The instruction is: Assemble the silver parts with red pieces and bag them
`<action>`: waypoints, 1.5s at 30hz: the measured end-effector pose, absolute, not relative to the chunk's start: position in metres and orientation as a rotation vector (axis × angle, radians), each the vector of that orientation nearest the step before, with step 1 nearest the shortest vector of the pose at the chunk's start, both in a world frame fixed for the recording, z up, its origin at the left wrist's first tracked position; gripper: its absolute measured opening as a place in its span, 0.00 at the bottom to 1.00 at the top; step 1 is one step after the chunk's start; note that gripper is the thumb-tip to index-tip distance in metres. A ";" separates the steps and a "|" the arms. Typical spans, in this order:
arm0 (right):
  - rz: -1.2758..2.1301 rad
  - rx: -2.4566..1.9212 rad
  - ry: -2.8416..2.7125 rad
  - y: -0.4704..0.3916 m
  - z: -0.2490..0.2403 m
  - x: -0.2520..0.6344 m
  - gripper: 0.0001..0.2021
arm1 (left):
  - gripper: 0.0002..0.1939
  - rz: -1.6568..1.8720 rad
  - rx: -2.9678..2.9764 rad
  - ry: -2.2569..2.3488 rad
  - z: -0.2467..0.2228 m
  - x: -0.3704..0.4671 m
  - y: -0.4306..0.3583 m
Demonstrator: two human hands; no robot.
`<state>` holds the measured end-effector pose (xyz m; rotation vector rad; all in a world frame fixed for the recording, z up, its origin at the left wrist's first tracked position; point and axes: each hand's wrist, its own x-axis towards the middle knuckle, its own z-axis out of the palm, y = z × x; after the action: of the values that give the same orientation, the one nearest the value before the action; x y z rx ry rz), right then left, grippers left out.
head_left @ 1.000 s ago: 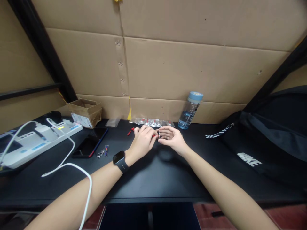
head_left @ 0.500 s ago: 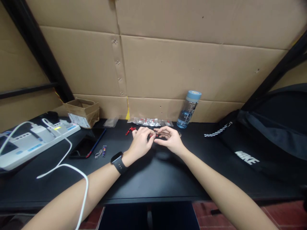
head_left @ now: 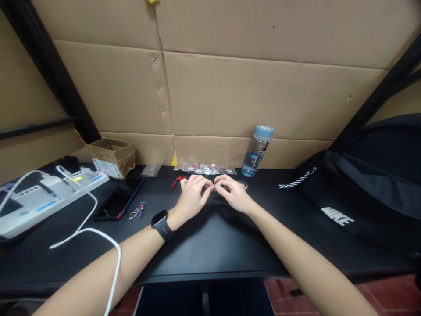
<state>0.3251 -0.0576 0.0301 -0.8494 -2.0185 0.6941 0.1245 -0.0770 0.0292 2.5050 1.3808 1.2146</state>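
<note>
We hold a thin, edge-on piece (head_left: 213, 186) between our two hands, nearer to us than the bottle (head_left: 255, 152) and off to its left. The fingers of our left hand (head_left: 194, 195) are pinched together on the piece, with a bit of red showing at their tips. The fingers of our right hand (head_left: 236, 197) are curled in, thumb and forefinger drawn close, their tips at the other side of the piece; we cannot tell whether they grip it or only touch it.

A clear round piece (head_left: 243, 184) lies on the desk (head_left: 210, 250) just in front of the bottle, partly behind our right hand. Left of the bottle, a row of clear packets (head_left: 210, 169) with red spots lies along the cardboard wall (head_left: 263, 96). Farther left of it come red cords (head_left: 178, 181), just past our left hand, then a clear plastic sleeve (head_left: 151, 170) and an open cardboard box (head_left: 113, 160). Also well left of the bottle, but closer to us, are a keyring with a small charm (head_left: 142, 210), a dark tablet (head_left: 118, 202) and a white power strip (head_left: 49, 204). Right of the bottle, we have a black backpack (head_left: 368, 188) with a striped strap (head_left: 297, 181).
</note>
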 end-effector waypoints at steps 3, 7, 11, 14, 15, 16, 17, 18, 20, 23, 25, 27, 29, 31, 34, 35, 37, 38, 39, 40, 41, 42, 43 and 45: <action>0.683 -0.856 -2.031 -0.058 0.031 0.325 0.13 | 0.03 1.258 2.481 1.292 0.033 0.121 -0.077; 0.685 -0.857 -2.026 -0.058 0.031 0.325 0.11 | 0.27 1.241 2.525 1.104 0.038 0.119 -0.080; 0.649 -0.857 -2.044 -0.059 0.033 0.326 0.08 | 0.12 1.174 2.581 1.223 0.036 0.121 -0.080; 0.591 -0.895 -2.063 -0.060 0.035 0.328 0.08 | 0.08 1.150 2.566 1.321 0.031 0.122 -0.076; 0.574 -0.906 -2.067 -0.059 0.036 0.329 0.08 | 0.08 1.132 2.559 1.342 0.030 0.121 -0.074; 0.557 -0.915 -2.070 -0.059 0.036 0.330 0.08 | 0.08 1.110 2.553 1.357 0.028 0.121 -0.072; 0.539 -0.923 -2.074 -0.058 0.036 0.332 0.08 | 0.08 1.086 2.548 1.368 0.027 0.120 -0.071; 0.523 -0.930 -2.080 -0.057 0.036 0.333 0.08 | 0.08 1.062 2.547 1.371 0.026 0.120 -0.070; 0.489 -0.946 -2.097 -0.056 0.036 0.335 0.08 | 0.08 1.028 2.547 1.353 0.023 0.119 -0.068; 0.450 -0.966 -2.131 -0.055 0.035 0.336 0.07 | 0.09 1.011 2.538 1.303 0.021 0.120 -0.067; 0.445 -0.971 -2.157 -0.055 0.033 0.336 0.07 | 0.08 0.998 2.537 1.297 0.020 0.121 -0.067; 0.447 -0.966 -2.186 -0.056 0.032 0.334 0.07 | 0.07 0.976 2.541 1.306 0.020 0.122 -0.066; 0.437 -0.953 -2.215 -0.056 0.030 0.333 0.07 | 0.06 0.949 2.532 1.313 0.019 0.122 -0.065; 0.425 -0.945 -2.240 -0.056 0.028 0.333 0.07 | 0.05 0.914 2.513 1.314 0.018 0.122 -0.064; 0.419 -0.948 -2.276 -0.054 0.025 0.333 0.06 | 0.04 0.854 2.505 1.294 0.017 0.123 -0.064; 0.420 -0.950 -2.290 -0.053 0.024 0.333 0.06 | 0.04 0.841 2.508 1.285 0.016 0.123 -0.064; 0.418 -0.951 -2.313 -0.052 0.022 0.334 0.07 | 0.04 0.828 2.508 1.279 0.014 0.124 -0.064; 0.414 -0.951 -2.320 -0.051 0.022 0.334 0.07 | 0.04 0.826 2.504 1.281 0.014 0.124 -0.063; 0.409 -0.947 -2.324 -0.051 0.022 0.334 0.07 | 0.04 0.824 2.496 1.287 0.013 0.123 -0.063; 0.402 -0.940 -2.326 -0.050 0.022 0.335 0.07 | 0.05 0.823 2.486 1.294 0.013 0.123 -0.062; 0.393 -0.932 -2.326 -0.050 0.022 0.336 0.07 | 0.05 0.823 2.477 1.300 0.012 0.122 -0.061; 0.384 -0.926 -2.325 -0.049 0.023 0.337 0.07 | 0.07 0.823 2.468 1.307 0.011 0.122 -0.060; 0.376 -0.924 -2.321 -0.048 0.024 0.338 0.07 | 0.08 0.826 2.460 1.314 0.011 0.121 -0.059; 0.355 -0.939 -2.301 -0.046 0.027 0.344 0.06 | 0.09 0.830 2.454 1.318 0.010 0.119 -0.057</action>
<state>0.3436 -0.0461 0.0272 -0.9393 -2.3014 0.3555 0.1190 -0.0572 0.0099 2.4542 1.3181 0.8299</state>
